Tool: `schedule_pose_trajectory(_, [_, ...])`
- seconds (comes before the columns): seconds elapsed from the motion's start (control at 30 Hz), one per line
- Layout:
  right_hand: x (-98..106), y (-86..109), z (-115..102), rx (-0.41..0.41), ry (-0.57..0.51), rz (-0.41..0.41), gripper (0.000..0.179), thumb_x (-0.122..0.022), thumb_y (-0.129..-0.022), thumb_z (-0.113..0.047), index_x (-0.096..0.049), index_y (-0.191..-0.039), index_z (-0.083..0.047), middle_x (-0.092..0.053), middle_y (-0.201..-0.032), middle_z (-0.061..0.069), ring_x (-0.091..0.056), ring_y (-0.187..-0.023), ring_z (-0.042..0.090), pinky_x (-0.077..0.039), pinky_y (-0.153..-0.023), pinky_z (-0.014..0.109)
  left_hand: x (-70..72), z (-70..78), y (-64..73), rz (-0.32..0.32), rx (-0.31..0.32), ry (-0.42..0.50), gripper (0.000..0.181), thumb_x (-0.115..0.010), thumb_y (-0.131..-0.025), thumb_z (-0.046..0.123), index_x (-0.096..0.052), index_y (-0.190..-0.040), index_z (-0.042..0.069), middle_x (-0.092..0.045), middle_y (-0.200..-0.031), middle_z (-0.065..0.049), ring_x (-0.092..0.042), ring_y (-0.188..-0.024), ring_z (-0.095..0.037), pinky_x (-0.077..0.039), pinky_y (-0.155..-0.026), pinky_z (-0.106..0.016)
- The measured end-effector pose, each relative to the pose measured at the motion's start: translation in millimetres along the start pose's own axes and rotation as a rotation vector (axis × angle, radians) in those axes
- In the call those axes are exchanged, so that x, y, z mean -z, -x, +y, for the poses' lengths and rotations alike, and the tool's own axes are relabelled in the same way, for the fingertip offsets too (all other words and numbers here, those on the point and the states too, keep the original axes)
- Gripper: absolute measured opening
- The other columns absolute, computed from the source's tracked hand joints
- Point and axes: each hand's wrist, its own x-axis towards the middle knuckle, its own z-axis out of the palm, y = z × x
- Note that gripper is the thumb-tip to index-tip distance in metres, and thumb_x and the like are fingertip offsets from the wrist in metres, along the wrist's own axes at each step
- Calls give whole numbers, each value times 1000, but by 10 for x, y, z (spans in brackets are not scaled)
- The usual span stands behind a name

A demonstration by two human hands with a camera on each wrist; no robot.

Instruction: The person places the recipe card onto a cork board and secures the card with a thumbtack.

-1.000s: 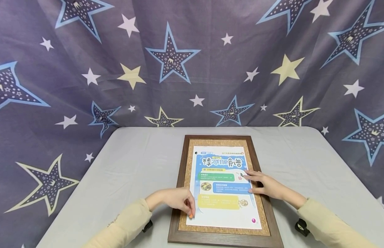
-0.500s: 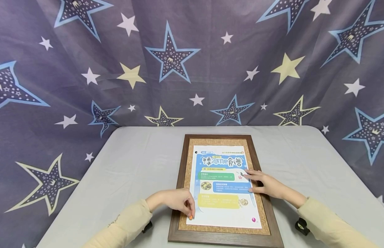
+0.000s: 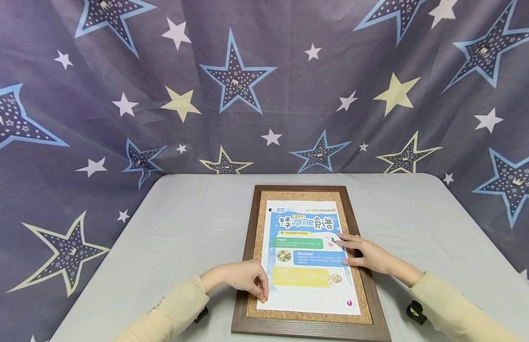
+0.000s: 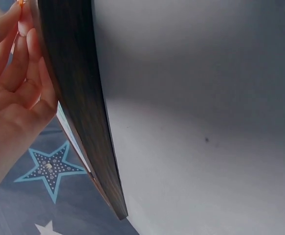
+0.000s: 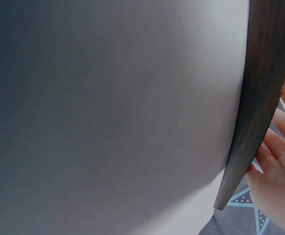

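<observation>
A printed paper sheet point(image 3: 307, 301) with blue, green and yellow blocks lies on a cork board point(image 3: 300, 195) in a dark brown wooden frame point(image 3: 309, 327). At the sheet's lower left corner my left hand point(image 3: 247, 277) pinches a small orange push pin point(image 3: 262, 299) between thumb and finger. The left wrist view shows this orange push pin point(image 4: 21, 3) at its top edge; whether its point is in the cork cannot be told. My right hand point(image 3: 367, 255) rests, fingers extended, on the sheet's right edge and the frame.
A black pin point(image 3: 270, 210) sits at the sheet's top left, a reddish-orange one point(image 3: 334, 210) at its top right, and a magenta pin point(image 3: 349, 303) at its lower right. Grey cloth covers the table point(image 3: 183, 223). A star-patterned curtain point(image 3: 273, 95) hangs behind.
</observation>
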Motion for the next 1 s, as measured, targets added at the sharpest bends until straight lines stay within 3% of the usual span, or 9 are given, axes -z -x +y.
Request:
schedule_pose_trajectory(0.3, [4,-2,1,-10,2,-3,56,-62,-81,-29,-48,-123,3,-36,-133,25,-29,-120,47,-28,-92,58,-30,-3,-5,57,-14,-91,10,-64,-76,0,-69,-70,8,-64,-64,8,-49,-53,7,-44,-52,-13])
schedule_pose_trajectory(0.57, [3,-1,-4,-9,2,-4,56,-62,-81,-29,-48,-123,4,-36,-133,25,-29,-120,47,-28,-92,58,-33,-5,8,62,-46,-102,10,-63,-76,-2,-68,-71,6,-63,-67,7,-48,-54,6,-44,-52,-13])
schedule_pose_trajectory(0.8, [-2,1,2,-6,8,-4,56,-62,-81,-30,-47,-124,4,-35,-133,25,-29,-120,48,-28,-92,58,-44,-30,-3,71,-49,-128,11,-64,-75,0,-68,-70,8,-60,-67,12,-46,-54,7,-43,-52,-12])
schedule_pose_trajectory(1.0, [5,-7,-3,2,28,-6,55,-62,-81,-29,-48,-123,5,-36,-133,26,-30,-119,47,-28,-93,58,-47,-60,-7,70,-58,-103,9,-65,-76,1,-68,-71,8,-60,-68,11,-47,-54,6,-44,-52,-13])
